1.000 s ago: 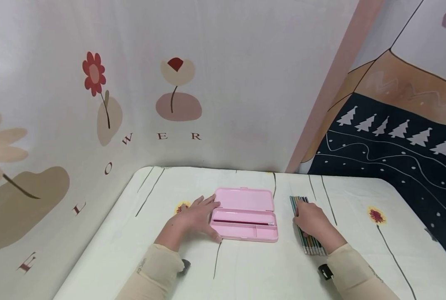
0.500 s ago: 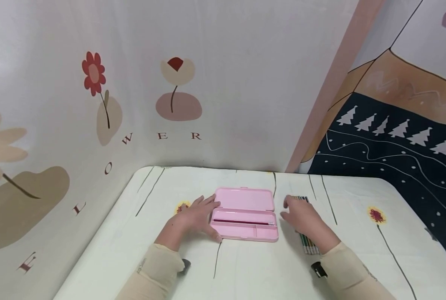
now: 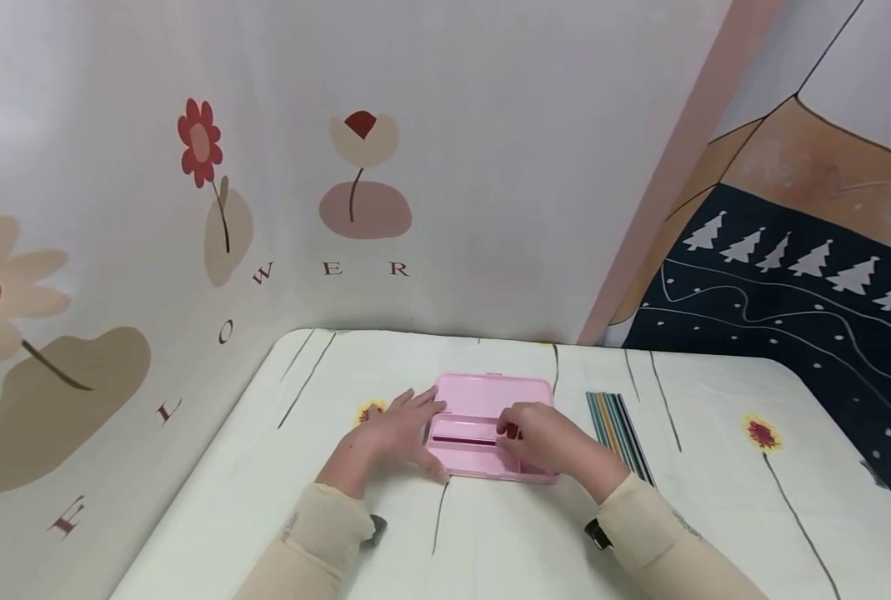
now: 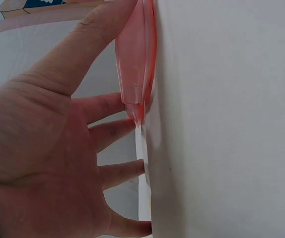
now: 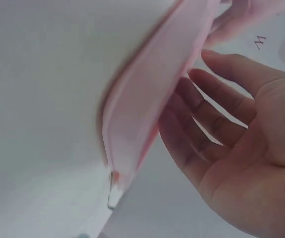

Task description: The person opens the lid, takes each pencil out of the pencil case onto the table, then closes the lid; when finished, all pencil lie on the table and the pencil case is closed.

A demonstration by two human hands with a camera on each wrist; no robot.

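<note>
A pink pencil case (image 3: pixel 475 461) lies open on the table, its lid (image 3: pixel 490 396) laid back. Inside is a dark red pencil (image 3: pixel 463 441), its right part hidden by my right hand. My left hand (image 3: pixel 398 433) is spread at the case's left end, fingertips by the lid and thumb at the front corner. My right hand (image 3: pixel 546 437) is over the case's right half, fingers bent down toward the pencil. In the right wrist view, thumb and forefinger tips stand slightly apart at the case's edge (image 5: pixel 142 94), nothing visible between them; the other fingertips are behind the case.
Right of the case, several coloured pencils (image 3: pixel 610 421) lie side by side, partly behind my right forearm. A white flower-patterned cloth (image 3: pixel 325 533) covers the table. A printed curtain (image 3: pixel 490 208) hangs behind, and a dark tree-patterned cloth (image 3: pixel 775 300) at the right.
My right hand has left the row of pencils and moved left to over the pencil case. My left hand has stayed at the case's left end. The head view has shifted slightly.
</note>
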